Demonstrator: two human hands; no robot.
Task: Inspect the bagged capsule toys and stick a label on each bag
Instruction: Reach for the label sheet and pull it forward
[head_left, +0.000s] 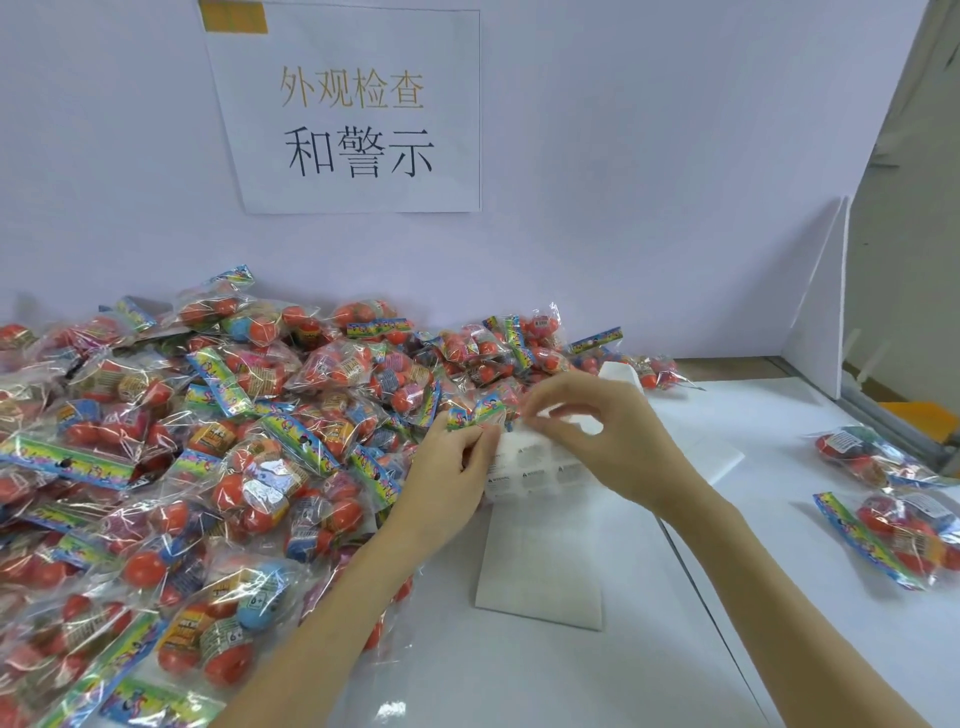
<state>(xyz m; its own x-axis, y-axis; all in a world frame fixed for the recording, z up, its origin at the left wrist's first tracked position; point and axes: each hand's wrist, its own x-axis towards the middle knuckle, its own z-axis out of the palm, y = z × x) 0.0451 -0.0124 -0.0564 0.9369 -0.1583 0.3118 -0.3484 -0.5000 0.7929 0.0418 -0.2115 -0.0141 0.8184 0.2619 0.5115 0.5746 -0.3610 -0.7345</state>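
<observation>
Lilac wall (623, 156) — white table (571, 675)

The wall sign (347, 111) reads "外观检查 和警示"; a blue capsule (261, 597) in the pile shows "6+".

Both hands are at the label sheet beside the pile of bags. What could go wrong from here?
1. The right hand pinches at the top edge of the label sheet, which curls up off the table; a peeled label may fold or stick to the fingers.
2. The left hand grips the sheet's left edge right against the pile; loose bags may slide onto the sheet.
3. Two bags lie apart on the right; labelled and unlabelled ones could get mixed.
</observation>
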